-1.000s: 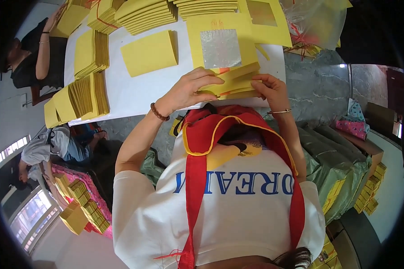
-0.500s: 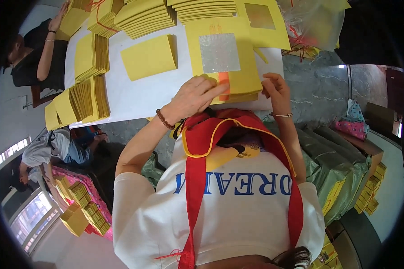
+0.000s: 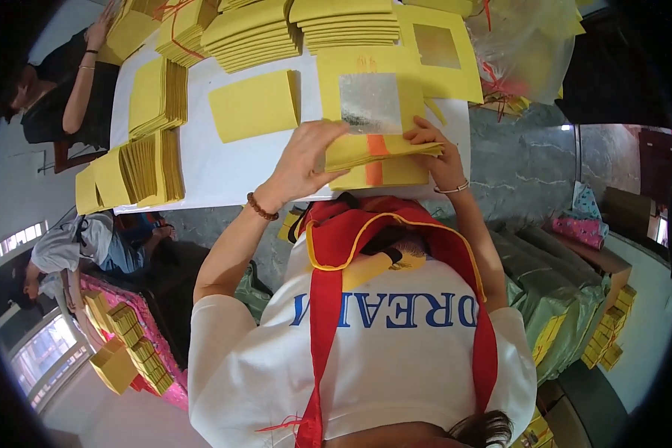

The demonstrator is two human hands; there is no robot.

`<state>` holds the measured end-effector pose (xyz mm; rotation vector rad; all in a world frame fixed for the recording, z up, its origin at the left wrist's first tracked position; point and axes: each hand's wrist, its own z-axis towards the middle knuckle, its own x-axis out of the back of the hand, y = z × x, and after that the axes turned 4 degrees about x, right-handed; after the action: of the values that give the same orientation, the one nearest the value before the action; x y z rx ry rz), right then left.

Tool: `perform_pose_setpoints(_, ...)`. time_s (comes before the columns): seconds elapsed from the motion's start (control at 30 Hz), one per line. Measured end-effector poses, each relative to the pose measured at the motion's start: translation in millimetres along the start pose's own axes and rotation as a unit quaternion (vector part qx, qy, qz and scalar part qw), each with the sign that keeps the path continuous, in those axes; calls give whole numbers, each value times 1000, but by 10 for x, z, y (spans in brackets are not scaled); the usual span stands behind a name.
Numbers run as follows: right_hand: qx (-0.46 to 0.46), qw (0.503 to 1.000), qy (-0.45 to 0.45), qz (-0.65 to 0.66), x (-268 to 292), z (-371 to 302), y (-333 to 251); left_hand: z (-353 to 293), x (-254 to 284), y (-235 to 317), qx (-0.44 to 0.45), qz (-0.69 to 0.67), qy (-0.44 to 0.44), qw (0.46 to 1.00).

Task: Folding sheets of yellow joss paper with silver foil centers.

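A pile of yellow joss paper (image 3: 411, 75) lies before me at the table's near edge, with a silver foil square (image 3: 369, 101) on its top face. Its near part is raised and bent over as a flap (image 3: 358, 147), crossed by an orange stripe. At the flap's left end my left hand (image 3: 302, 160) grips it, fingers above and thumb below. Around the right end curl the fingers of my right hand (image 3: 440, 157). More yellow paper (image 3: 388, 176) shows beneath the flap.
A folded yellow bundle (image 3: 254, 106) lies left of the pile on the white table (image 3: 201, 168). Folded stacks (image 3: 250, 33) line the far side, others (image 3: 157, 97) the left. A clear plastic bag (image 3: 526, 45) stands far right. A co-worker's arm (image 3: 80, 89) is far left.
The near part of the paper, flat before, is now lifted and bent over. My left hand moved up and left to its left end; my right hand came in to grip its right end.
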<state>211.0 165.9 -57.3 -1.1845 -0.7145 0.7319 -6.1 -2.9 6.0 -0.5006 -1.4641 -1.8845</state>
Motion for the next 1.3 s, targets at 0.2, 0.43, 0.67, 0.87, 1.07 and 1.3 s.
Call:
perform_pose_setpoints(0.2,0,1000,-15,2,33,36,-67,17,-65,-208,-43,259,-1,965)
perform_pose_setpoints(0.43,115,971,9,-211,-4,-31,-425,-91,103,132,-111,286,-16,952)
perform_pose_setpoints(0.67,77,953,-117,-267,12,-210,-367,-311,-19,119,37,52,-37,997)
perform_pose_setpoints(0.87,-169,976,36,-130,-170,-61,-346,-146,-234,19,279,-81,25,957)
perform_pose_setpoints(1.07,-111,983,139,-55,-304,100,-420,-71,-287,-67,367,-169,58,913)
perform_pose_setpoints(1.3,-149,972,137,-121,-304,140,-260,-28,-289,-112,404,-270,80,870)
